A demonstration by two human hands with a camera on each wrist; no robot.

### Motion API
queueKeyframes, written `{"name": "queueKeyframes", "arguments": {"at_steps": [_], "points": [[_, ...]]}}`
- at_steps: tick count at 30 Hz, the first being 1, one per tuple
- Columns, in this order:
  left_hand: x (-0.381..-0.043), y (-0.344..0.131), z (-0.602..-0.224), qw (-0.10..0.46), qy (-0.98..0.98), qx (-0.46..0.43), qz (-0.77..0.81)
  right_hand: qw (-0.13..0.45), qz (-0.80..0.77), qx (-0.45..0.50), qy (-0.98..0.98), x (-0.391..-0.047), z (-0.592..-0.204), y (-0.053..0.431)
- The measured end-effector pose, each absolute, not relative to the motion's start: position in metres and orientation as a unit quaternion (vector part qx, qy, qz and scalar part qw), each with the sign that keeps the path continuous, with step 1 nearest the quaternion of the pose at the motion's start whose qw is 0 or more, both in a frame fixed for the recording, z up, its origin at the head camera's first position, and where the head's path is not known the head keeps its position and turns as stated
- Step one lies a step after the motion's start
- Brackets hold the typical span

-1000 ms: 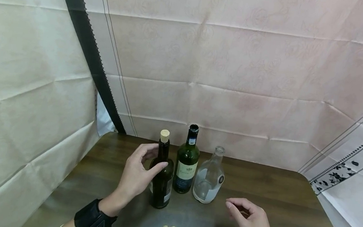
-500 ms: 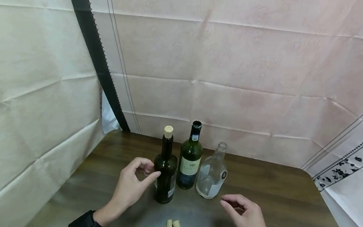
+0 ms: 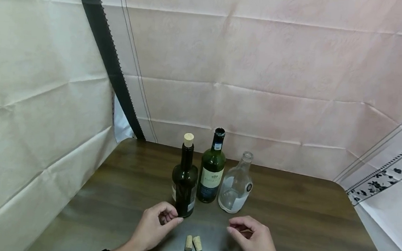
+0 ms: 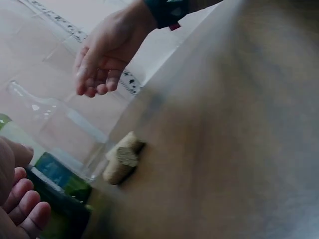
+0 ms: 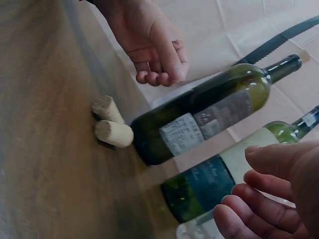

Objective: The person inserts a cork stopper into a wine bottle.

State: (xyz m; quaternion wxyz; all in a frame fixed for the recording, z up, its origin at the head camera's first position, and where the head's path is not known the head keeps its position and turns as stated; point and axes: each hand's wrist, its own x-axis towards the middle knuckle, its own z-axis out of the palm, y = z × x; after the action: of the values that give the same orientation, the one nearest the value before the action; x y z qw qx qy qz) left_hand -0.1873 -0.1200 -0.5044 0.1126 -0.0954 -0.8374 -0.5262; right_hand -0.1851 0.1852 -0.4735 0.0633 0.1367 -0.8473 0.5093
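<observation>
Two loose corks, a left one (image 3: 188, 243) and a right one (image 3: 197, 244), lie side by side on the table between my hands. My left hand (image 3: 158, 224) hovers left of them, fingers loosely curled around nothing, in front of the dark wine bottle (image 3: 184, 184). That bottle has a pale cork (image 3: 188, 140) in its mouth. On the other side, my right hand (image 3: 251, 238) also holds nothing, its fingers loosely bent. Behind stand an uncorked green wine bottle (image 3: 212, 170) and an uncorked clear glass bottle (image 3: 236, 186). In the right wrist view both corks (image 5: 113, 133) show near the dark bottle's base.
The brown wooden table (image 3: 304, 214) has rounded far corners. A pale creased cloth (image 3: 263, 67) hangs behind it, and another cloth (image 3: 37, 107) hangs along the left side. The three bottles stand close together in a row at the back.
My left hand has left the dark bottle's neck and come down and nearer, toward the corks. My right hand has moved left toward them. The head view has tilted slightly.
</observation>
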Motion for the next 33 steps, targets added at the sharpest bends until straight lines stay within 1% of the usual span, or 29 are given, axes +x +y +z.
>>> {"name": "queueKeyframes", "arguments": {"at_steps": [8,17,25,33], "points": [[-0.188,-0.118,-0.518,0.072,-0.841,-0.144,-0.516,0.045,0.499,0.135,-0.855,-0.187,-0.487,0.178],[-0.189,-0.117,-0.522,0.062,-0.844,-0.153,-0.511,0.024,0.492,0.153,-0.857,-0.189,-0.500,0.176],[-0.185,-0.117,-0.528,0.040,-0.841,-0.147,-0.519,0.033,0.484,0.234,-0.842,-0.191,-0.503,0.166],[-0.183,-0.116,-0.530,0.044,-0.840,-0.151,-0.520,0.000,0.441,0.319,-0.839,-0.195,-0.504,0.149]]}}
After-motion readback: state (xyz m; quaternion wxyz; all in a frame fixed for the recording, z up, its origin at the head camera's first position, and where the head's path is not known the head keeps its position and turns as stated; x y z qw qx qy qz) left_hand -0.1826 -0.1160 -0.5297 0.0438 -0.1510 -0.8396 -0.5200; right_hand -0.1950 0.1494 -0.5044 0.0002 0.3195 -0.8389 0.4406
